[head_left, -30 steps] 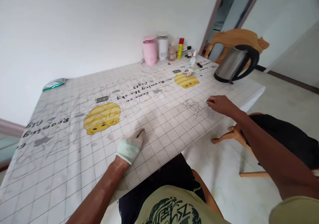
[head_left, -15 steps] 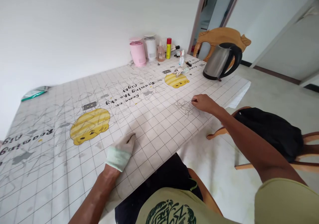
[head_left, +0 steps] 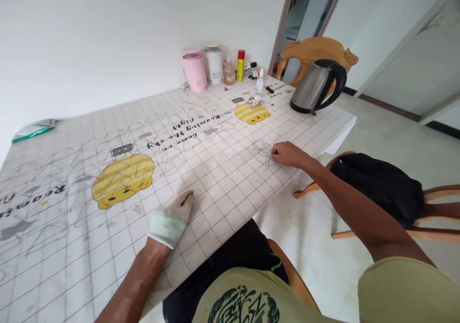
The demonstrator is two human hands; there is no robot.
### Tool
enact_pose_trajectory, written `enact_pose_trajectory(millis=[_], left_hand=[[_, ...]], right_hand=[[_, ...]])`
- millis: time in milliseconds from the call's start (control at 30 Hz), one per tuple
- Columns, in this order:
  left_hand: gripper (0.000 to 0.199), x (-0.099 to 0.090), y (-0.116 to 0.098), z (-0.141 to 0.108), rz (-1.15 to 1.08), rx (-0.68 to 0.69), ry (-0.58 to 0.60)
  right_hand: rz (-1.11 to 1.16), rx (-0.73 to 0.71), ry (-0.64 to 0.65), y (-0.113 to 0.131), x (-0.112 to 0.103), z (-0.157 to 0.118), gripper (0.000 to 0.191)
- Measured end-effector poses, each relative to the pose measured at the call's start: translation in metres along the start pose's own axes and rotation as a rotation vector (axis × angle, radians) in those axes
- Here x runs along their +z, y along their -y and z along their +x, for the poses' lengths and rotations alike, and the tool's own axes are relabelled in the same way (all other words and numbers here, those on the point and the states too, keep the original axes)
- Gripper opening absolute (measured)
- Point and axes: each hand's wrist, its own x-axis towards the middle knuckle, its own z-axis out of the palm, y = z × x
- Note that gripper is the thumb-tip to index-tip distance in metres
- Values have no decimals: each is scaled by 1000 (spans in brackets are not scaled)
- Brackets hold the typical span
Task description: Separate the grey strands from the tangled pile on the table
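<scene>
Touching the tablecloth (head_left: 223, 179), both hands (head_left: 170, 216) (head_left: 287, 155) curled closed

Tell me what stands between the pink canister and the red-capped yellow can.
In the head view, a white canister and a bottle of pinkish liquid stand between the pink canister and the yellow can.

Brushed metal kettle (head_left: 311, 87), glossy pink plastic canister (head_left: 195, 73), carved wood chair (head_left: 319, 50)

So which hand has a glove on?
The left hand: its white glove has a pale green cuff, while the right hand is bare.
</scene>
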Motion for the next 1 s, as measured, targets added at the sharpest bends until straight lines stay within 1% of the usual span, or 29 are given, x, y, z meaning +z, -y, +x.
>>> enact_pose_trajectory(millis=[100,200,300,367,433,500,533,600,667,767,867,933,1000], left_hand=[[33,3,2,0,-1,15,-27],[33,7,3,0,-20,13,-45],[32,9,2,-1,-77,3,-21],[31,7,-1,-3,-114,-17,-16],[29,2,-6,-4,-163,-40,-51],[29,-5,-13,-4,-235,-72,-59],[30,-9,-17,-4,-277,-84,-44],[35,-19,-26,-1,-368,-92,6],[43,-32,-35,3,-472,-79,54],[51,-52,-46,11,-618,-67,68],[47,-66,-44,18,-780,-143,15],[40,-71,-35,22,-925,-191,-57],[34,-70,-23,24,-1055,-195,-135]], right_hand=[[14,8,-21,5,-4,-5,11],[64,0,-40,8,-14,-12,12],[97,4,-64,13,-24,-18,11],[133,7,-98,20,-29,-20,11],[234,3,-106,33,-33,-21,13],[354,-12,-97,56,-33,-22,15],[408,-29,-89,71,-31,-22,15],[508,-96,-85,105,-26,-21,15],[599,-184,-80,143,-19,-18,14],[691,-223,-48,194,-10,-11,13],[736,-298,-51,233,-4,-4,13],[756,-343,-44,250,1,1,14],[756,-397,-26,262,7,6,15]])
